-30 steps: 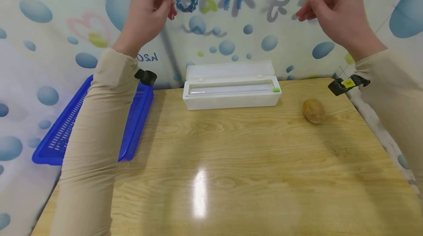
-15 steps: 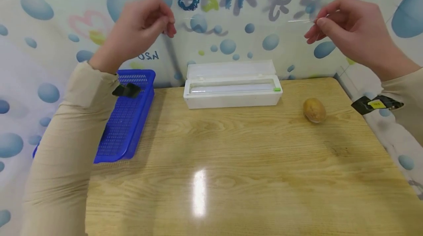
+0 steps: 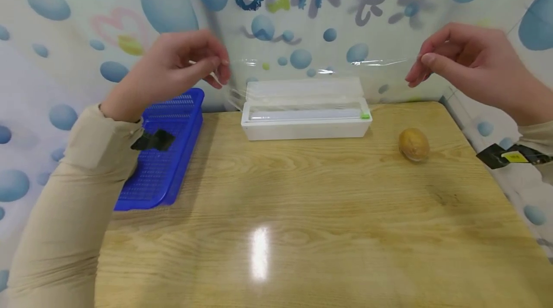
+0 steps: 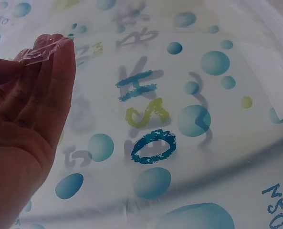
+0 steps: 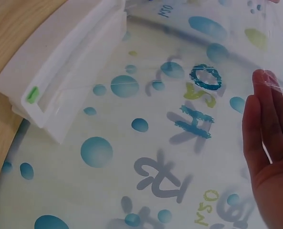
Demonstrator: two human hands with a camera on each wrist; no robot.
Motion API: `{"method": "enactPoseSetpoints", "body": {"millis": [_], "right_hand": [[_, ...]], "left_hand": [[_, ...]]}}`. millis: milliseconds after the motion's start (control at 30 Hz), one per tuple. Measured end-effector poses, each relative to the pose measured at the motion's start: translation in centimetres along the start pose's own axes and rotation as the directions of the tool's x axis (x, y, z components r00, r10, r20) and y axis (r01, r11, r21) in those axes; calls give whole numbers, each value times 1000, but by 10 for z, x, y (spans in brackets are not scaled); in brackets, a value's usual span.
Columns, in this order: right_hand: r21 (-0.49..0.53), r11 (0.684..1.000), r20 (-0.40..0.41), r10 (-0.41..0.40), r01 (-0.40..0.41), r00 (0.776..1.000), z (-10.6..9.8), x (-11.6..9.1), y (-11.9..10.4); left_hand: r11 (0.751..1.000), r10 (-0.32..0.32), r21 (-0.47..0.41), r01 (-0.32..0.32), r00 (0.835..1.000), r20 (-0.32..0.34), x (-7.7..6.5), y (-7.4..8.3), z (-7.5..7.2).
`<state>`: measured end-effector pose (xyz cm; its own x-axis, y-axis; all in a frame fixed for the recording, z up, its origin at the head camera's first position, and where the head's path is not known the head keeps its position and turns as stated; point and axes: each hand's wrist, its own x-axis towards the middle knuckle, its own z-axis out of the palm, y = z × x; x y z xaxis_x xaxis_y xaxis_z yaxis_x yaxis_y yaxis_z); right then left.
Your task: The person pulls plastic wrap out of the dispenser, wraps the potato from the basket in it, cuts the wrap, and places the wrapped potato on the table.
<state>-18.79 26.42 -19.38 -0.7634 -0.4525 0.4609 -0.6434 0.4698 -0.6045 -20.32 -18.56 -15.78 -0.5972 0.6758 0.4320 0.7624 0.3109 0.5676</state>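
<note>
A thin sheet of clear cling film (image 3: 380,62) is stretched between my two hands above the table, showing mostly as glints. My left hand (image 3: 183,61) pinches its left end between thumb and fingers; in the left wrist view the crumpled film edge (image 4: 43,51) lies across the fingertips. On the far side my right hand (image 3: 462,61) pinches the other end. Below and between them stands a white cling film dispenser box (image 3: 306,130), its lid (image 3: 304,88) raised, a film roll (image 3: 306,115) inside and a green slider (image 3: 365,115) at its right end.
A blue plastic basket (image 3: 183,154) stands at the table's left, partly behind my left forearm. A brown-yellow round item like a potato (image 3: 414,145) lies on the right of the wooden table (image 3: 311,202). A patterned sheet (image 3: 302,34) hangs behind.
Both hands have come down in the head view and spread somewhat farther apart, keeping their pinch. The film between them now shows clearly, passing in front of the dispenser's lid.
</note>
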Motion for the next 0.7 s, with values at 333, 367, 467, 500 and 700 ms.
{"method": "enactPoseSetpoints", "body": {"millis": [333, 367, 467, 500, 700], "right_hand": [[60, 988, 184, -152, 143, 971, 22, -16, 14], [78, 987, 195, -155, 143, 968, 26, -18, 14], [132, 983, 239, -160, 131, 958, 36, -24, 16], [145, 981, 252, -159, 125, 955, 40, -26, 16], [235, 970, 337, -136, 57, 932, 58, -39, 23]], "left_hand": [[991, -25, -129, 41, 992, 122, -24, -10, 24], [988, -29, -147, 50, 990, 139, -27, -11, 27], [979, -59, -179, 97, 977, 205, -35, -14, 36], [976, -68, -186, 111, 972, 225, -37, -16, 39], [967, -69, -214, 138, 951, 302, -49, -26, 55]]}}
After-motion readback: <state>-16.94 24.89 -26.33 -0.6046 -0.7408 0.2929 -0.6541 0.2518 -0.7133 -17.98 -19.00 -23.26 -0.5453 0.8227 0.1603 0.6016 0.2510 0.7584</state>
